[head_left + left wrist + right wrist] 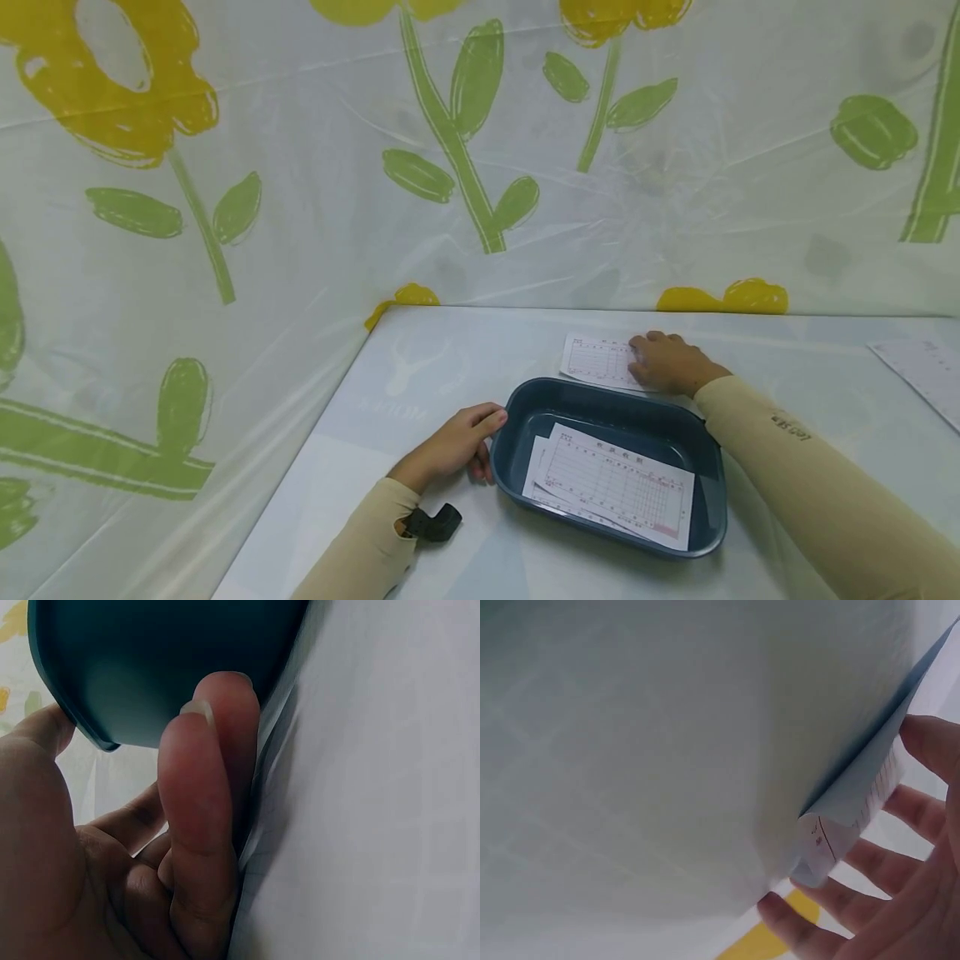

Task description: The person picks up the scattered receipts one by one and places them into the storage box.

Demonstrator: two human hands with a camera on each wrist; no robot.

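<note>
A dark blue rectangular plastic basin (517,400) stands on the table with a few printed form slips (615,483) lying inside. My left hand (457,442) holds the basin's left end, thumb at the rim and other fingers against the outer wall; in the left wrist view those fingers lie near the blue wall (150,667). Beyond the basin's far side, my right hand (671,362) pinches the right end of another printed slip (596,358). The right wrist view shows this slip (855,802) bent up and curled between thumb and fingers.
Another printed sheet (922,375) lies at the table's right. A black wrist device (435,525) sticks out from the left sleeve. White cloth with yellow and green flowers (315,167) hangs behind and left of the white table (337,467).
</note>
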